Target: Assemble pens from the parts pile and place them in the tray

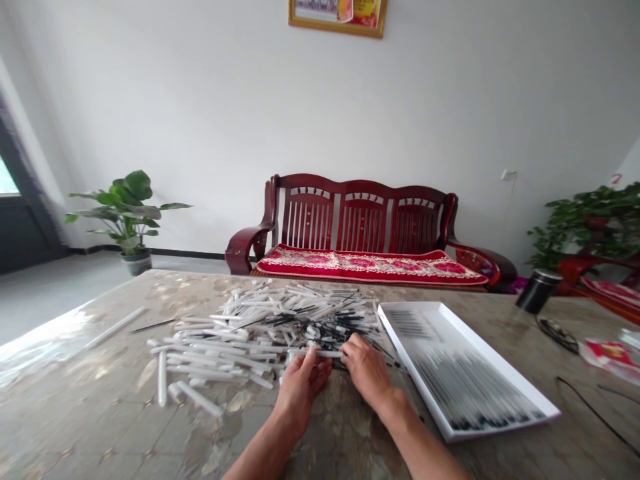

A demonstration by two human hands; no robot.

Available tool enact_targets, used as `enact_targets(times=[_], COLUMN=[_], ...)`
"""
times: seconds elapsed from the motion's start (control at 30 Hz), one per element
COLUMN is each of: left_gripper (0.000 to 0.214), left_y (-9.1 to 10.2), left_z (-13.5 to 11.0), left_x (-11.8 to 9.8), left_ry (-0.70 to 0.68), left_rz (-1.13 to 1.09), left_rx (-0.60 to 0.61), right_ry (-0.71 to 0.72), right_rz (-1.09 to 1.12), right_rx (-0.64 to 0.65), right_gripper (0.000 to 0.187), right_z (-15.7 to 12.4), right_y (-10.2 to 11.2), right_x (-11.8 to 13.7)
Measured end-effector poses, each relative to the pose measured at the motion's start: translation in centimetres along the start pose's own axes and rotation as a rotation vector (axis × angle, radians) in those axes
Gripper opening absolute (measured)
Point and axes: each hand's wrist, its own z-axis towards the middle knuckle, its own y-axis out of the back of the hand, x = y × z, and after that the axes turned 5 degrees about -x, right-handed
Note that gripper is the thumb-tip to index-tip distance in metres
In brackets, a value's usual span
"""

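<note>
Across the tabletop point(170, 440), tubes point(220, 337) and a white tray point(443, 327) flank hands point(303, 375) point(369, 368) gripping, seemingly, one pale rod point(330, 354).

With 12 o'clock straight ahead, the bench point(361, 208) stands at 12 below the frame point(337, 19), the potted plant point(129, 212) between 10 and 11, and the shrub point(593, 215), cylinder point(538, 292), cable point(558, 335) and packet point(609, 353) near 2.

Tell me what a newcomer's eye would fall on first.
Probably the heap of white tubes and dark pieces on the table. By it, the left hand holds a pale tube, the right hand at its other end. A white tray lies to the right, and a dark red bench stands behind.
</note>
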Motion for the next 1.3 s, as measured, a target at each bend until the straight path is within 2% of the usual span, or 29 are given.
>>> enact_targets(times=[0.07, 0.23, 0.33, 0.47, 0.63, 0.93, 1.3], left_gripper=[0.006, 0.004, 0.005, 0.004, 0.002, 0.004, 0.019], left_y=[-0.1, -0.1, -0.1, 0.0, -0.1, 0.0, 0.8], left_z=[0.0, 0.5, 1.0, 1.3, 1.1, 1.1, 1.3], left_x=[0.1, 0.0, -0.2, -0.2, -0.1, -0.1, 0.7], left_ry=[-0.003, -0.052, -0.066, -0.073, -0.062, -0.071, -0.081], left_rz=[-0.016, -0.039, -0.039, -0.037, -0.029, -0.015, -0.002], left_rx=[-0.02, -0.057, -0.07, -0.06, -0.033, -0.01, 0.041], right_ry=[-0.03, -0.179, -0.228, -0.256, -0.295, -0.237, 0.04], right_rz=[0.088, 0.51, 0.665, 0.756, 0.782, 0.735, 0.479], right_rx=[-0.068, -0.222, -0.248, -0.239, -0.252, -0.316, -0.268], right_gripper=[0.015, 0.012, 0.011, 0.014, 0.01, 0.015, 0.026], right_z=[-0.2, -0.5, -0.5, -0.5, -0.4, -0.5, -1.0], right_y=[-0.1, -0.6, -1.2, -1.9, -1.9, -1.2, -0.2], right_x=[-0.1, -0.3, -0.4, -0.2, 0.2, 0.6, 0.2])
